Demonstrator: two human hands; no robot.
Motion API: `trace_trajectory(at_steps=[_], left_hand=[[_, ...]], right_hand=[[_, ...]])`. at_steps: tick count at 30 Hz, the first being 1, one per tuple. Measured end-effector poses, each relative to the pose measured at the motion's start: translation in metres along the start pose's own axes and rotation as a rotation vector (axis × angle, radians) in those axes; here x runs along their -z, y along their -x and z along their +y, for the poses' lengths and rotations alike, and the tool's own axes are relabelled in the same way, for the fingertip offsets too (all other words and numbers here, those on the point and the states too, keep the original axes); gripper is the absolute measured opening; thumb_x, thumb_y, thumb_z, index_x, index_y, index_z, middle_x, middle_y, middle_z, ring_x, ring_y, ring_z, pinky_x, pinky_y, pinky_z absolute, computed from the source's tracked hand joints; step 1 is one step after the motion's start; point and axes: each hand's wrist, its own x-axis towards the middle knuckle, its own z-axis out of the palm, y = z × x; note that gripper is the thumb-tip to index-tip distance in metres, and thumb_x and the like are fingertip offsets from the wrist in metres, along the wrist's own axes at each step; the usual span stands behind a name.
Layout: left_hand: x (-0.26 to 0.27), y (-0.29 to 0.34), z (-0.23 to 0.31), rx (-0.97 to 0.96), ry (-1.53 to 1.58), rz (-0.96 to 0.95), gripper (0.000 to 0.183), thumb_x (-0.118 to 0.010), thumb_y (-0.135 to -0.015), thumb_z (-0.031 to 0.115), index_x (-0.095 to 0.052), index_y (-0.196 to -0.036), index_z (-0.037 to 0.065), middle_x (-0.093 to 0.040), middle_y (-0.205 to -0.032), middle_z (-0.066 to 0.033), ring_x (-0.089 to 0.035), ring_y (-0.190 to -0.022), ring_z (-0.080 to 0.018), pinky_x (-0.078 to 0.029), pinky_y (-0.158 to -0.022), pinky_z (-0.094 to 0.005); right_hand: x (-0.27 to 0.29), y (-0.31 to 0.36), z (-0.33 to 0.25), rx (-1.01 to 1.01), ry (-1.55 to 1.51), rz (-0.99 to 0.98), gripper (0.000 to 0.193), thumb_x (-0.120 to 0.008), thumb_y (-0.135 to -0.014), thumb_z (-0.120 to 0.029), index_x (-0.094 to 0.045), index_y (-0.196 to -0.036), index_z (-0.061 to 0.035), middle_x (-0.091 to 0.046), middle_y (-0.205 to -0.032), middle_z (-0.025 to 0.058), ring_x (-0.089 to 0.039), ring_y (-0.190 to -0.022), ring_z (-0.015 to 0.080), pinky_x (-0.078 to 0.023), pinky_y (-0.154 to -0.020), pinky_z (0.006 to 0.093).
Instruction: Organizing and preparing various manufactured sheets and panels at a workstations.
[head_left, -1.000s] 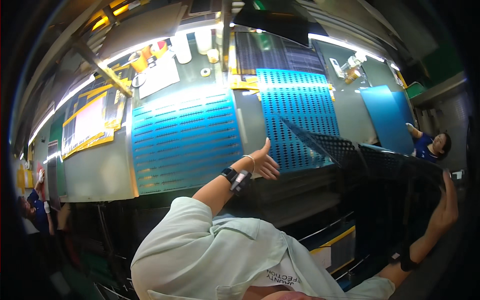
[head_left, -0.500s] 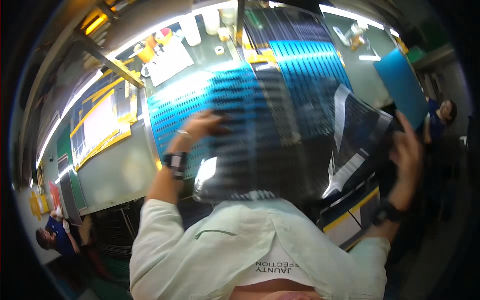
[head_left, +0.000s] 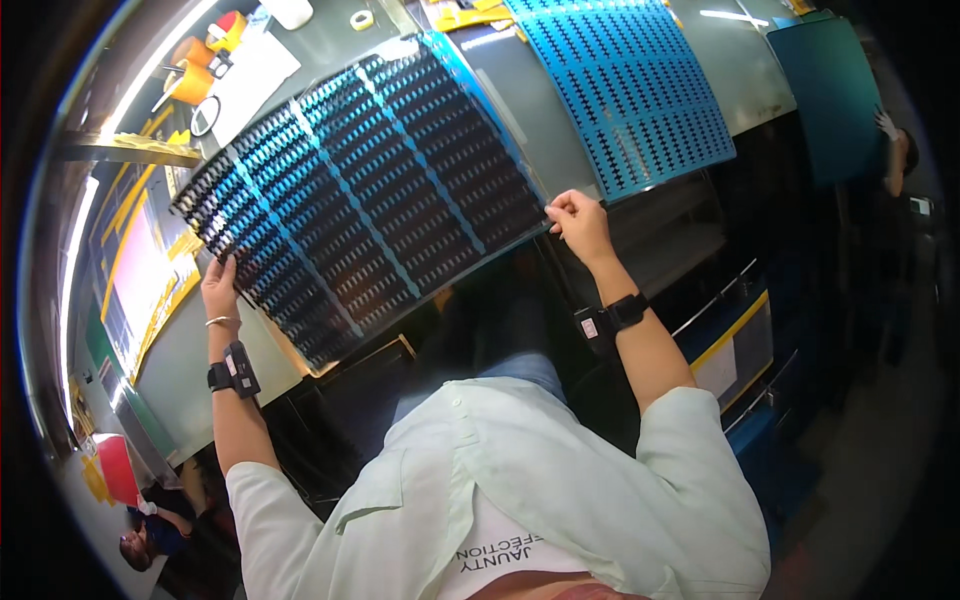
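A black sheet (head_left: 350, 205) with rows of small cut-outs spreads in front of me, and blue shows through it in stripes. Along its right side a strip of a blue sheet (head_left: 470, 85) peeks out from beneath. My left hand (head_left: 220, 288) is closed on the black sheet's left edge, fingertips at the rim. At the near right corner my right hand (head_left: 580, 222) pinches the edge between thumb and fingers; whether the blue sheet is in that pinch too, I cannot tell. Each wrist wears a black strapped device.
Another blue sheet (head_left: 635, 95) with dark cut-outs lies to the right on the bench. Tape rolls (head_left: 190, 80) and white paper (head_left: 262, 75) sit at the far left. A yellow-edged rack (head_left: 738, 345) stands near right. Co-workers are at the right, by a teal panel (head_left: 828, 95), and lower left.
The dark sheet, earlier raised and blurred close to my body, now lies spread over the blue sheet. My left hand moved left and down to its edge; my right hand came inward to the near right corner.
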Motion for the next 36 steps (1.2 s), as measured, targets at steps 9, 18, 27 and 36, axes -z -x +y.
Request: trace_trajectory(at_steps=[9, 18, 27, 36], left_hand=[[-0.019, -0.013, 0.018, 0.031, 0.032, -0.092, 0.022, -0.052, -0.088, 0.012, -0.055, -0.107, 0.003, -0.061, -0.097, -0.0038, -0.058, -0.082, -0.0112, -0.049, -0.071, -0.0250], [-0.012, -0.012, 0.010, 0.063, 0.062, -0.128, 0.024, -0.052, -0.088, 0.013, -0.054, -0.109, 0.002, -0.060, -0.101, -0.0056, -0.056, -0.088, -0.0123, -0.046, -0.078, -0.0261], [-0.006, -0.019, 0.015, 0.163, 0.019, -0.132, 0.026, -0.052, -0.088, 0.012, -0.051, -0.112, 0.002, -0.060, -0.101, -0.0054, -0.057, -0.089, -0.0138, -0.047, -0.078, -0.0277], [-0.023, -0.102, 0.012, 0.214, -0.099, 0.159, 0.036, -0.066, -0.075, 0.035, -0.058, -0.097, 0.007, -0.062, -0.083, -0.0062, -0.059, -0.065, -0.0155, -0.047, -0.053, -0.0278]], right_hand=[[0.008, 0.003, 0.018, 0.120, 0.249, 0.112, 0.012, -0.067, -0.072, -0.008, -0.058, -0.070, 0.0002, -0.051, -0.067, 0.0030, -0.048, -0.058, 0.0103, -0.041, -0.056, 0.0232], [0.003, 0.008, 0.018, 0.128, 0.247, 0.146, 0.014, -0.068, -0.070, -0.008, -0.057, -0.066, -0.0002, -0.048, -0.070, 0.0057, -0.048, -0.059, 0.0157, -0.041, -0.057, 0.0278], [0.000, 0.001, 0.011, 0.188, 0.236, 0.120, 0.015, -0.066, -0.071, -0.008, -0.054, -0.066, -0.0008, -0.047, -0.070, 0.0076, -0.048, -0.060, 0.0199, -0.040, -0.057, 0.0308], [0.012, 0.005, 0.014, 0.285, 0.398, 0.062, 0.017, -0.062, -0.072, -0.006, -0.047, -0.066, -0.0002, -0.042, -0.068, 0.0094, -0.043, -0.061, 0.0236, -0.037, -0.058, 0.0330]])
